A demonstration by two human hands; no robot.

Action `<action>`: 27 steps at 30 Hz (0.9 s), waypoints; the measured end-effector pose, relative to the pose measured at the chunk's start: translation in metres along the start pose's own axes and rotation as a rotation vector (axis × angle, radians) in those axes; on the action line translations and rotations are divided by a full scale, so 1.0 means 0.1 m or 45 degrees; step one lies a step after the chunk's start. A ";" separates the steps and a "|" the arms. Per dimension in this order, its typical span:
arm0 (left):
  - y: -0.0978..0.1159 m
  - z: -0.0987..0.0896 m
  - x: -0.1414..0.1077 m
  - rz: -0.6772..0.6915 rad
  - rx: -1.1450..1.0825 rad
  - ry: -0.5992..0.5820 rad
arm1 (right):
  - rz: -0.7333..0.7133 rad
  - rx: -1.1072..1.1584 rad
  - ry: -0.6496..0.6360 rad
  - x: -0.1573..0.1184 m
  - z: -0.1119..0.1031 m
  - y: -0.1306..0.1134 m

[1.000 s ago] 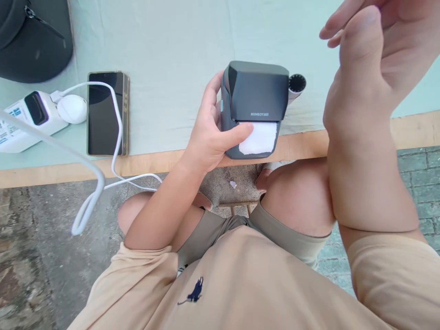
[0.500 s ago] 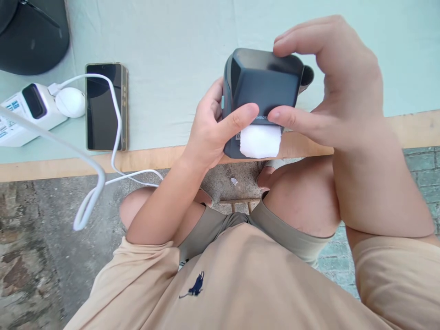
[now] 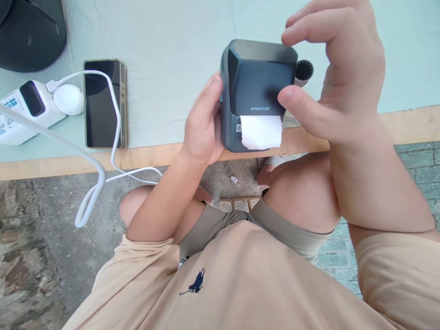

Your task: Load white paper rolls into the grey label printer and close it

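Observation:
A dark label printer (image 3: 263, 85) marked NIIMBOT is held up over the table's front edge. A white strip of paper (image 3: 261, 132) with a ragged end sticks out of its front slot. My left hand (image 3: 203, 123) grips the printer's left side, thumb along the edge and the other fingers mostly hidden. At the right side is my right hand (image 3: 350, 78), thumb and fingers spread apart. Its thumb tip overlaps the printer's right edge and a fingertip is close to the top right corner; I cannot tell whether either touches. Behind the printer shows a dark, hollow cylinder end (image 3: 304, 71).
A phone (image 3: 103, 105) lies on the pale tablecloth to the left, crossed by a white cable (image 3: 115, 101). Beside it sits a white power strip (image 3: 37, 110) with a round white plug (image 3: 68, 100). A black object (image 3: 32, 41) stands at the far left.
My left thumb has moved off the printer's front to its left edge. My right hand has shifted up and spread away from the front. The printer has risen slightly in view.

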State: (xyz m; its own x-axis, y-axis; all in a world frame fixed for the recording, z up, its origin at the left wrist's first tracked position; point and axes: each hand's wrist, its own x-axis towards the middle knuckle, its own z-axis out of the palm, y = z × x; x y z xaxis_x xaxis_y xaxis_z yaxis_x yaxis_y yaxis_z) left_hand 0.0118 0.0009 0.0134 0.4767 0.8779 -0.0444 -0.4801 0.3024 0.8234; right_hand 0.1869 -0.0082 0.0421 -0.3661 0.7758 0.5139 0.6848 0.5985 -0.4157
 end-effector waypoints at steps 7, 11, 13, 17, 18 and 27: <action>-0.01 -0.01 0.02 0.016 -0.049 0.073 | -0.023 0.046 -0.193 0.00 -0.01 -0.03; 0.00 0.00 0.02 0.030 -0.082 0.048 | -0.053 0.004 -0.257 -0.01 -0.03 -0.05; 0.00 -0.01 0.02 0.022 -0.086 0.047 | -0.041 0.009 -0.257 -0.01 -0.04 -0.06; 0.00 -0.03 0.03 -0.005 -0.107 0.065 | 0.003 0.066 -0.253 -0.01 -0.06 -0.08; 0.00 -0.04 0.03 -0.005 -0.111 0.075 | 0.004 0.068 -0.253 -0.01 -0.06 -0.08; 0.01 -0.03 0.02 -0.034 -0.192 0.069 | -0.058 -0.077 -0.063 0.00 -0.06 -0.01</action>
State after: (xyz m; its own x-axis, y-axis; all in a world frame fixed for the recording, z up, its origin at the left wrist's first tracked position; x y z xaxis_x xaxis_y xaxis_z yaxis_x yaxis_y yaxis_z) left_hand 0.0104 0.0038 0.0122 0.4522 0.8863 -0.0994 -0.5749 0.3749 0.7273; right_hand 0.1901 -0.0098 0.0474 -0.4272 0.7580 0.4928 0.7032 0.6212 -0.3459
